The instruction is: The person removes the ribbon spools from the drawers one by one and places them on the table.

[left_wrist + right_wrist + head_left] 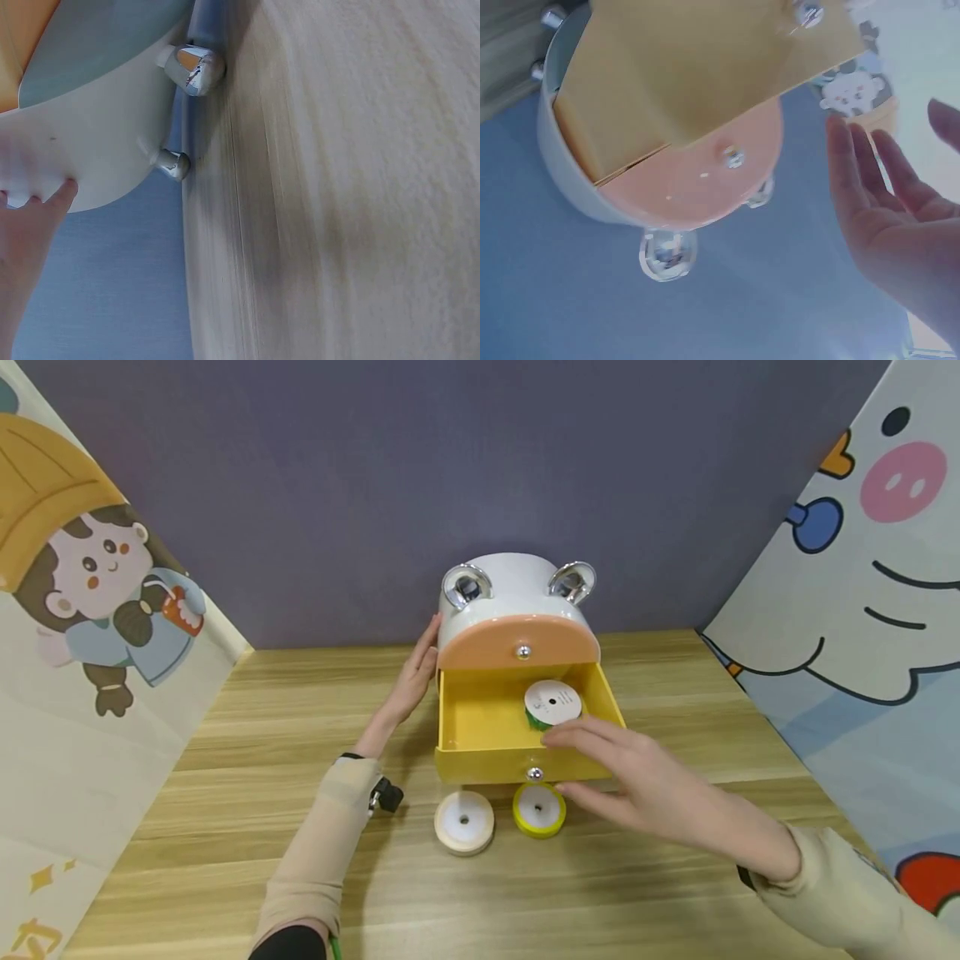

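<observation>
A white cabinet [502, 585] with ear-like silver rings stands at the back, its yellow lower drawer [480, 714] pulled out. Inside the drawer, toward the right, lies a spool of green ribbon [542, 697] with a white label face. My left hand [411, 683] rests on the cabinet's left side, its fingertips [66, 189] against the white wall in the left wrist view. Over the drawer's right front corner hovers my right hand [641, 772], fingers extended and nothing held. A cream spool [450, 820] and a yellow-rimmed spool [551, 814] lie flat in front of the drawer.
Above the drawer is an orange upper front [480, 647] with a silver knob. The cabinet stands on short silver feet [196, 71] on a wood-grain table [300, 710]. A dark wall [337, 510] rises behind, with cartoon-printed panels [840, 593] on both sides.
</observation>
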{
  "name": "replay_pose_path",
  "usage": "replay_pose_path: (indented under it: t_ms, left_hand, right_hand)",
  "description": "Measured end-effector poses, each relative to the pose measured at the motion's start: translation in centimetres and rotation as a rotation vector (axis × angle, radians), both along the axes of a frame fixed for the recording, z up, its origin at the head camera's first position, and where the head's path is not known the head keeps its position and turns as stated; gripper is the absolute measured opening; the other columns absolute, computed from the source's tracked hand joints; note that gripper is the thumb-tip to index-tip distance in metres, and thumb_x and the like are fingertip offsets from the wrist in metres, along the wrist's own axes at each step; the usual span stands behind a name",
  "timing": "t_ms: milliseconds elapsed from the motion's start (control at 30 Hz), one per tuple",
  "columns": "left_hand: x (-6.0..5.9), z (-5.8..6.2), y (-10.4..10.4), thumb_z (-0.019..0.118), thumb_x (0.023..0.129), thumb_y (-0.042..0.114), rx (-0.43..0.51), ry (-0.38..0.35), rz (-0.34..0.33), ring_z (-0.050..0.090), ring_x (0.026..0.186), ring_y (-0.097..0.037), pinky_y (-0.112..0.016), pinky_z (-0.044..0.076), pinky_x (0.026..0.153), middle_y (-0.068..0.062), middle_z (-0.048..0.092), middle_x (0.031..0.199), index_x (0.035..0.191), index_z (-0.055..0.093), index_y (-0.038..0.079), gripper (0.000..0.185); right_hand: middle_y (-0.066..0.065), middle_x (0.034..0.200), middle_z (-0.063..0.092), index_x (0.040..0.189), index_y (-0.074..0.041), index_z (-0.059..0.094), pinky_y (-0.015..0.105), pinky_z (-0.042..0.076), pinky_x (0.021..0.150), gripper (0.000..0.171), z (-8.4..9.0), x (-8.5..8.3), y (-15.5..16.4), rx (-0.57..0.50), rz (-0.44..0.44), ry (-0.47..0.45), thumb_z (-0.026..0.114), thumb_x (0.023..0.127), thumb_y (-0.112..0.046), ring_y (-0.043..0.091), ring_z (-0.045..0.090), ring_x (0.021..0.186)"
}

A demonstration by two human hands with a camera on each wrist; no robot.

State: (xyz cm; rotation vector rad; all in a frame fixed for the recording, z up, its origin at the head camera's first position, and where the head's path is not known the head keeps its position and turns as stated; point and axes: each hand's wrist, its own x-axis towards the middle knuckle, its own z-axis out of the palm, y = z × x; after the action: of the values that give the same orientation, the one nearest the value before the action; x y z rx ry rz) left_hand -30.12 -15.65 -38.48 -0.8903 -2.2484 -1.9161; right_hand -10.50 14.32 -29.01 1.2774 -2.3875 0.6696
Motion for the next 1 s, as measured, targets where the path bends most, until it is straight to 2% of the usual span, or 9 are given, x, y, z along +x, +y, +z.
replay_pose_path:
  t_ms: [100, 167, 233, 367, 467, 600, 833, 1000]
  left_hand:
    - [0.0, -0.1, -0.1, 0.028, 0.109, 0.013, -0.003, -0.011, -0.001, -0.001, 0.157, -0.028, -0.057, 0.016, 0.124, -0.007, 0.001, 0.169, 0.160, 0.013, 0.011, 0.053]
    - [-0.4, -0.7, -0.1, 0.027, 0.109, 0.013, 0.002, -0.011, -0.002, -0.002, 0.157, -0.026, -0.057, 0.015, 0.124, -0.005, 0.000, 0.170, 0.160, 0.013, 0.013, 0.053]
    - [-1.0, -1.4, -0.1, 0.028, 0.110, 0.016, 0.006, 0.003, -0.001, -0.002, 0.157, -0.024, -0.057, 0.014, 0.124, -0.004, 0.000, 0.170, 0.160, 0.013, 0.016, 0.052]
    - [-2.0, -2.6, -0.2, 0.030, 0.109, 0.034, 0.011, 0.039, 0.009, 0.000, 0.157, -0.021, -0.057, 0.014, 0.124, -0.007, 0.000, 0.170, 0.160, 0.016, 0.022, 0.054]
    - [-1.2, -1.7, -0.1, 0.031, 0.109, 0.034, 0.012, 0.029, 0.005, 0.000, 0.157, -0.023, -0.057, 0.015, 0.124, -0.008, 0.001, 0.169, 0.160, 0.016, 0.019, 0.055]
    - [0.1, -0.2, 0.0, 0.029, 0.110, 0.017, 0.003, 0.001, -0.006, -0.001, 0.157, -0.025, -0.055, 0.015, 0.125, -0.006, 0.001, 0.170, 0.160, 0.015, 0.014, 0.052]
    - [0.1, -0.1, 0.0, 0.029, 0.109, 0.012, -0.007, 0.002, 0.007, 0.000, 0.157, -0.027, -0.054, 0.014, 0.126, -0.007, 0.002, 0.169, 0.160, 0.015, 0.011, 0.052]
    - [0.1, -0.1, 0.0, 0.029, 0.109, 0.010, -0.015, -0.001, 0.014, 0.001, 0.157, -0.026, -0.054, 0.013, 0.126, -0.006, 0.003, 0.170, 0.160, 0.016, 0.013, 0.053]
  right_hand:
    - [0.004, 0.122, 0.066, 0.124, -0.005, 0.062, 0.029, 0.056, 0.092, 0.042, 0.4, -1.8, 0.0, 0.002, -0.038, 0.019, 0.077, 0.085, -0.012, 0.019, 0.066, 0.109]
    - [0.005, 0.122, 0.066, 0.124, -0.003, 0.062, 0.034, 0.057, 0.091, 0.044, 0.3, -2.8, 0.0, 0.028, -0.068, 0.001, 0.078, 0.084, -0.012, 0.020, 0.066, 0.109]
    - [0.007, 0.122, 0.066, 0.124, -0.002, 0.061, 0.037, 0.057, 0.090, 0.045, 0.1, -3.8, 0.1, 0.059, -0.094, -0.034, 0.078, 0.084, -0.013, 0.021, 0.066, 0.108]
    - [0.007, 0.125, 0.066, 0.128, -0.003, 0.060, 0.040, 0.056, 0.093, 0.043, -0.4, -5.5, 0.3, 0.112, -0.131, -0.149, 0.074, 0.090, -0.017, 0.023, 0.065, 0.111]
    - [0.008, 0.126, 0.066, 0.129, -0.003, 0.060, 0.042, 0.055, 0.093, 0.040, -0.6, -6.6, 0.4, 0.131, -0.141, -0.214, 0.070, 0.093, -0.018, 0.025, 0.064, 0.114]
    - [0.012, 0.124, 0.068, 0.127, 0.000, 0.062, 0.044, 0.055, 0.094, 0.038, -1.0, -7.6, 0.4, 0.138, -0.138, -0.240, 0.069, 0.093, -0.017, 0.028, 0.064, 0.114]
    - [0.017, 0.123, 0.067, 0.125, 0.004, 0.062, 0.047, 0.053, 0.095, 0.036, -1.6, -9.1, 0.3, 0.189, -0.131, -0.284, 0.066, 0.094, -0.013, 0.031, 0.062, 0.113]
    - [0.018, 0.122, 0.066, 0.125, 0.003, 0.061, 0.048, 0.051, 0.098, 0.037, -2.2, -10.0, 0.1, 0.252, -0.166, -0.289, 0.067, 0.094, -0.016, 0.031, 0.059, 0.114]
